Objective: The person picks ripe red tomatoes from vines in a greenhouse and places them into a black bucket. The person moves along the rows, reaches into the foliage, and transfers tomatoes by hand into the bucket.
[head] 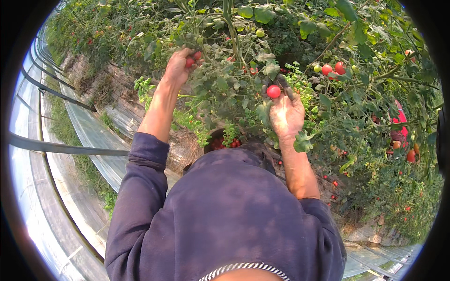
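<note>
My left hand (178,66) is raised at the upper left among the tomato leaves. Its fingers close around two small red tomatoes (190,63). Palm up, my right hand (287,114) cups a round red tomato (273,91) among its dark-stained fingers. Whether any of these fruits still hangs on its stem cannot be seen. Between my hands grows a leafy tomato plant (221,82) with a thick green stem (232,31). Below it, in front of my body, stands a dark bucket (210,136) with red tomatoes (235,143) inside, partly covered by leaves and my clothing.
Ripe tomatoes (327,69) hang in a cluster at right, with more (411,156) lower down. Loose tomatoes (335,183) dot the ground. Metal hoops (70,146) and plastic film (84,119) run along the left. A pink-red object (400,121) shows through the foliage.
</note>
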Action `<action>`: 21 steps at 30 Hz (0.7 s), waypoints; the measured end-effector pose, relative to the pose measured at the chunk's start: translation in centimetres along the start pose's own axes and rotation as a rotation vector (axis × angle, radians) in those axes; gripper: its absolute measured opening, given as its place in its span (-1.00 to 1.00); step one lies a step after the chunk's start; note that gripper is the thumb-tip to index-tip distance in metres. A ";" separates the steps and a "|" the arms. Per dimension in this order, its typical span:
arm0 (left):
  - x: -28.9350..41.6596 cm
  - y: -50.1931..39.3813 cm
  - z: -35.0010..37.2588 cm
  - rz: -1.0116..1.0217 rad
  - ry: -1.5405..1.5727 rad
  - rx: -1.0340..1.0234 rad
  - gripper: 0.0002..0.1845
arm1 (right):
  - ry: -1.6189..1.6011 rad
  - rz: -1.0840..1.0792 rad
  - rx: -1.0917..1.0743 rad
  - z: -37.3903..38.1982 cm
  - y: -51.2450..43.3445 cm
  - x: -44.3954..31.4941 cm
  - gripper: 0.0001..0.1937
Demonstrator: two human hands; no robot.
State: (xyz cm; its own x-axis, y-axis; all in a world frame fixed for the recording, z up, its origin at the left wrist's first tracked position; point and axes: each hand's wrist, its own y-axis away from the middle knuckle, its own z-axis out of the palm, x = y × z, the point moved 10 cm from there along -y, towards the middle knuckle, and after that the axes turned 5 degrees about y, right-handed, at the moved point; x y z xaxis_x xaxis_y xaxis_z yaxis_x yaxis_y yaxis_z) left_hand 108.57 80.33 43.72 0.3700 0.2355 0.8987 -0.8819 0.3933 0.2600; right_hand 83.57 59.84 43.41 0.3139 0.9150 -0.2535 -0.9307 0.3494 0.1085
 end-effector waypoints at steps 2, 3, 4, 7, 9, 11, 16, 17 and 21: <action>0.6 0.3 0.3 0.089 -0.136 -0.002 -0.82 | 0.297 -0.152 0.014 -0.4 0.4 -1.4 -0.64; 1.0 0.4 0.3 0.159 -0.200 0.019 -0.81 | 0.355 -0.187 0.043 -0.8 0.7 -1.7 -0.63; 0.3 0.3 0.6 0.121 -0.204 -0.017 -0.81 | 0.433 -0.244 0.053 -1.0 1.1 -2.4 -0.64; -1.2 0.4 -0.1 0.069 -0.160 -0.063 -0.80 | 0.462 -0.410 0.099 -1.6 2.1 -4.2 -0.65; -1.8 0.9 -2.5 0.022 -0.154 0.005 -0.78 | 0.626 -0.529 0.191 -1.9 3.2 -5.3 -0.69; -3.6 2.7 -0.4 -0.171 0.441 -0.284 -0.74 | 0.725 -0.498 0.183 -1.8 4.1 -4.7 -0.73; -7.8 9.6 2.5 -0.394 0.662 -0.475 -0.64 | 0.707 -0.002 0.144 -3.8 5.8 2.4 -0.77; -8.5 11.0 3.1 -0.427 0.674 -0.507 -0.62 | 0.760 0.064 0.155 -4.3 6.2 3.5 -0.74; -11.0 15.2 4.1 -0.487 0.744 -0.507 -0.37 | 0.709 0.222 -0.003 -4.5 6.6 7.8 -0.61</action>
State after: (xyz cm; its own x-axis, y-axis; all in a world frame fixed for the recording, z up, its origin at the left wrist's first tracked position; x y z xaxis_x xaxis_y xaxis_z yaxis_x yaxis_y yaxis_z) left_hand 89.94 80.09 39.22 0.8948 0.3742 0.2436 -0.4243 0.8824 0.2031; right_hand 79.03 68.36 37.79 -0.0769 0.6140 -0.7855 -0.9590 0.1701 0.2269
